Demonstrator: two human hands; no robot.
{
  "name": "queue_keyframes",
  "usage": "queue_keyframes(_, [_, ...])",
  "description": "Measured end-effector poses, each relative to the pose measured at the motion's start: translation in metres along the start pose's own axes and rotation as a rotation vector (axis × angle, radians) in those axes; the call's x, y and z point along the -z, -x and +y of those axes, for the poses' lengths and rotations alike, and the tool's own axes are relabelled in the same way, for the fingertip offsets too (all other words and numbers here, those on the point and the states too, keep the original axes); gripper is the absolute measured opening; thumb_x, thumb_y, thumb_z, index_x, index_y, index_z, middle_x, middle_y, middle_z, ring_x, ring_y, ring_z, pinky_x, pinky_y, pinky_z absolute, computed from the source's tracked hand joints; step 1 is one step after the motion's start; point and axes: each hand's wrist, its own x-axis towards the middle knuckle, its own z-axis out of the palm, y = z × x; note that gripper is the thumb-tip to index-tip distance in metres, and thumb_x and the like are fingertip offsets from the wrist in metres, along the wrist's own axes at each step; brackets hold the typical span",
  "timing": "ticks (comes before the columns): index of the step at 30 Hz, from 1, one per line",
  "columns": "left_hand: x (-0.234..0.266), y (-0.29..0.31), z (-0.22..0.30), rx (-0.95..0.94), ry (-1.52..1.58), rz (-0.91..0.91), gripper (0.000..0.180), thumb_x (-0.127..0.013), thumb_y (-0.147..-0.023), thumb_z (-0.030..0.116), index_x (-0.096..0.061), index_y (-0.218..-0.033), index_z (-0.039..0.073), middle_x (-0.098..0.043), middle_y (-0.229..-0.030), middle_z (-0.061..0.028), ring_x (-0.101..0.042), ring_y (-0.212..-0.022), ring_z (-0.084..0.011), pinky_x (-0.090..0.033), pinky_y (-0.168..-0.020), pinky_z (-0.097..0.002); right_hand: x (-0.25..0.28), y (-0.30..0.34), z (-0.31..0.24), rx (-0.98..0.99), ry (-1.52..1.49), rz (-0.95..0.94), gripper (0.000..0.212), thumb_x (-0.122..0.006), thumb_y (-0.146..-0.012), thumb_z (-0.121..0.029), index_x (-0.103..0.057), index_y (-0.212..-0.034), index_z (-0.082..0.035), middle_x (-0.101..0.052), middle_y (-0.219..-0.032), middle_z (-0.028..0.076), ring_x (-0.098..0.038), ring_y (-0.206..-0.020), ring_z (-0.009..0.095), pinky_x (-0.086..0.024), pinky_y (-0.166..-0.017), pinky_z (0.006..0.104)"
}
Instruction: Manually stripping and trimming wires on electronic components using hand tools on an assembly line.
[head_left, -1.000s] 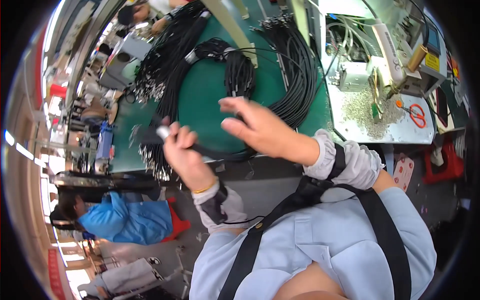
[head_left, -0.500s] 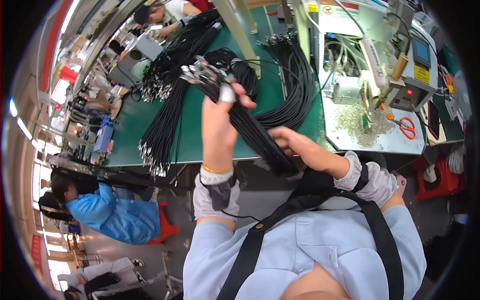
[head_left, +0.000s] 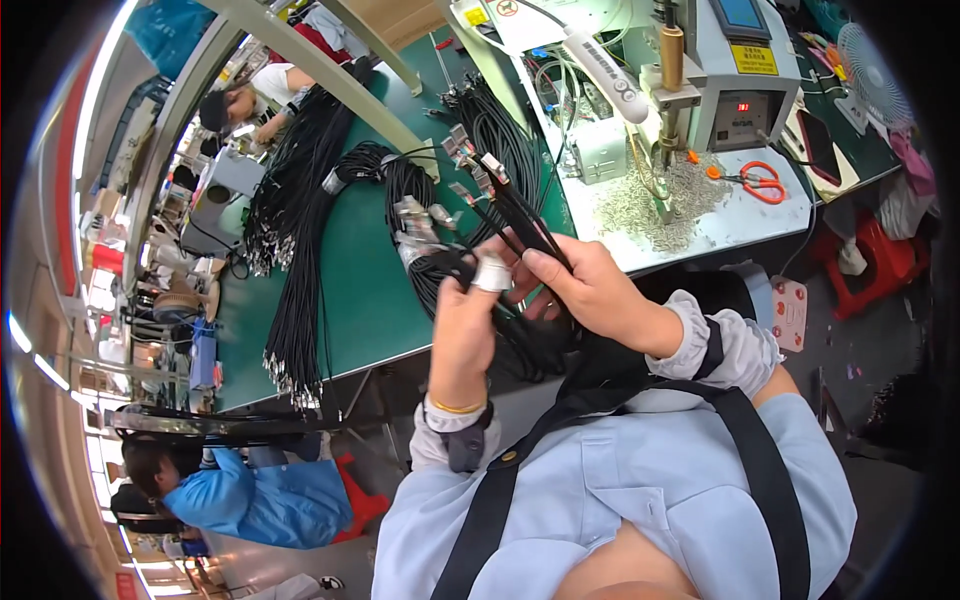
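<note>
We note: right hand [head_left: 597,292] closed round a black cable bundle [head_left: 525,220] above the near edge of the green surface [head_left: 362,255]; left hand [head_left: 463,335] beside it, fingers blurred, so we cannot tell its grip. More black cables [head_left: 300,290] lie on the surface's left side.

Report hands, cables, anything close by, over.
Right hand gripping silver-tipped black cables. Left hand alongside, grip blurred. Coiled black cables just beyond, on green tabletop.

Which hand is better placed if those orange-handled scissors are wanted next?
Probably the right hand: it is nearer the orange-handled scissors, while the left hand is farther across. But it holds silver-tipped black cables, so it would likely need freeing first.
</note>
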Motion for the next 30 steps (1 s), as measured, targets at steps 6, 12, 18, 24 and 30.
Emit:
queue_keyframes(6, [-0.008,0.003,-0.017,0.069,-0.153,-0.054,0.025,-0.058,-0.082,0.011,-0.056,-0.1,-0.007,-0.06,-0.101,-0.0188,-0.059,-0.089,-0.0208,-0.044,-0.084,-0.0296,0.001,0.006,0.018,0.125,0.204,-0.106,0.023,-0.043,-0.091,-0.019,-0.054,-0.092,0.002,-0.052,-0.066,0.003,-0.042,-0.06,0.008,-0.038,-0.053,0.0263])
queue_keyframes(12, [-0.004,0.01,-0.019,-0.087,-0.201,0.101,0.022,-0.059,-0.08,0.01,-0.058,-0.095,-0.007,-0.062,-0.095,-0.0179,-0.059,-0.088,-0.0203,-0.044,-0.083,-0.0293,0.008,0.016,0.026,0.145,0.141,-0.005,0.024,-0.042,-0.091,-0.019,-0.054,-0.093,0.002,-0.053,-0.063,0.004,-0.045,-0.059,0.01,-0.037,-0.052,0.0292])
queue_keyframes(18, [-0.023,0.022,-0.028,0.032,-0.11,0.031,0.024,-0.055,-0.082,0.012,-0.054,-0.095,-0.009,-0.059,-0.099,-0.0241,-0.059,-0.092,-0.0291,-0.047,-0.082,-0.036,0.019,0.014,0.029,0.209,0.495,-0.125,0.026,-0.04,-0.092,-0.02,-0.054,-0.099,0.0,-0.059,-0.067,0.007,-0.051,-0.058,0.014,-0.038,-0.052,0.0298])
queue_keyframes(24, [-0.007,0.017,-0.038,-0.025,-0.182,0.115,0.028,-0.052,-0.083,0.011,-0.052,-0.104,-0.008,-0.058,-0.104,-0.022,-0.057,-0.096,-0.0261,-0.044,-0.085,-0.034,0.032,0.017,0.033,0.228,0.388,-0.087,0.029,-0.037,-0.093,-0.022,-0.053,-0.102,0.0,-0.058,-0.068,0.009,-0.051,-0.057,0.015,-0.04,-0.053,0.0288])
queue_keyframes(30, [-0.036,0.018,-0.044,0.011,-0.075,0.083,0.032,-0.052,-0.083,0.005,-0.05,-0.112,-0.008,-0.058,-0.106,-0.0178,-0.057,-0.096,-0.02,-0.044,-0.083,-0.0294,0.04,0.019,0.027,0.083,0.248,-0.171,0.036,-0.039,-0.092,-0.029,-0.052,-0.105,0.002,-0.06,-0.073,0.015,-0.06,-0.066,0.029,-0.046,-0.061,0.0319])
